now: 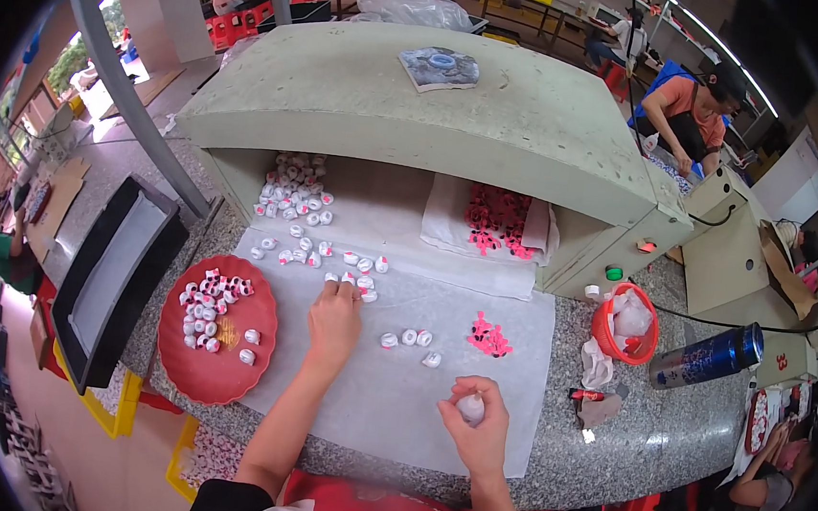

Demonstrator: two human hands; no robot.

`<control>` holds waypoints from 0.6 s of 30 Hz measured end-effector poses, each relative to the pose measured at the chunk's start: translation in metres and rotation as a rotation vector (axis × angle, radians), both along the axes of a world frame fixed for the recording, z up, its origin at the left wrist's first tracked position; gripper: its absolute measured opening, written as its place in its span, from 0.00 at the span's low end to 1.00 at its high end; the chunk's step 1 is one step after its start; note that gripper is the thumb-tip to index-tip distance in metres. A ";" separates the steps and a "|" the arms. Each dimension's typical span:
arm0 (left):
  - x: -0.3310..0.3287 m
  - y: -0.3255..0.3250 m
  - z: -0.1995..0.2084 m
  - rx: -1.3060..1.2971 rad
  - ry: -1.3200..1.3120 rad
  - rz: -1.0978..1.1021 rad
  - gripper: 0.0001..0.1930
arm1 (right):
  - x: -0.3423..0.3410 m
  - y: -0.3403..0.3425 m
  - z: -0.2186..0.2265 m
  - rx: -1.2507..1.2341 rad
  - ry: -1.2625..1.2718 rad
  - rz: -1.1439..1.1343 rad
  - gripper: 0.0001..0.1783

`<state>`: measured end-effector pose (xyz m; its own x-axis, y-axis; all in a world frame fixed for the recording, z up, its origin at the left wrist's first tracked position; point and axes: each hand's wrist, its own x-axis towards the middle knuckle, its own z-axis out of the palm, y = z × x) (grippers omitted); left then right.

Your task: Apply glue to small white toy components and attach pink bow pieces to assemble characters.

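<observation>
My left hand (334, 325) reaches over the white sheet (405, 308) with its fingers drawn together. Its tips touch a cluster of small white round pieces (366, 282) with pink and dark marks; whether one is pinched is hidden. In my right hand (482, 425), thumb and fingers curl around a whitish rounded object (471, 409) of a kind I cannot make out. Several more white pieces (409, 336) lie between the hands. Beyond my right hand is a small heap of pink pieces (489, 337). A red scalloped plate (212, 375) at the left carries more white pieces.
A pale metal box (418, 141) with an open front stands ahead, holding white pieces and a cloth (441, 215) with pink ones. At right are a red basket (650, 347) and a blue bottle (708, 358). A black tray (86, 326) lies left. Other people work around.
</observation>
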<state>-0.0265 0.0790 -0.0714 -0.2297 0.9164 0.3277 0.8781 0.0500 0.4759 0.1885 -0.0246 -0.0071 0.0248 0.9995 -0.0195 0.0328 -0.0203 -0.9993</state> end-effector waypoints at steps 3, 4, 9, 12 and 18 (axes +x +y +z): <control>-0.003 -0.005 -0.002 0.080 0.008 -0.020 0.12 | 0.001 0.000 -0.003 0.033 0.029 -0.025 0.18; -0.003 -0.008 0.001 0.046 -0.071 -0.038 0.12 | 0.001 0.001 -0.006 0.074 0.036 -0.017 0.18; 0.006 -0.030 0.034 -0.200 -0.979 -0.231 0.12 | -0.001 0.001 0.012 0.067 0.225 -0.043 0.16; 0.027 -0.057 0.057 -0.271 -1.447 -0.361 0.11 | 0.009 -0.006 0.027 0.055 0.189 -0.069 0.16; 0.058 -0.080 0.086 -0.299 -1.585 -0.480 0.12 | 0.013 -0.023 0.047 0.235 -0.002 -0.153 0.16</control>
<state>0.0312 -0.0011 0.0149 0.1597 0.9794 -0.1233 -0.4627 0.1846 0.8671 0.2013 -0.0474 0.0398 0.1754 0.9612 0.2129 0.0496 0.2073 -0.9770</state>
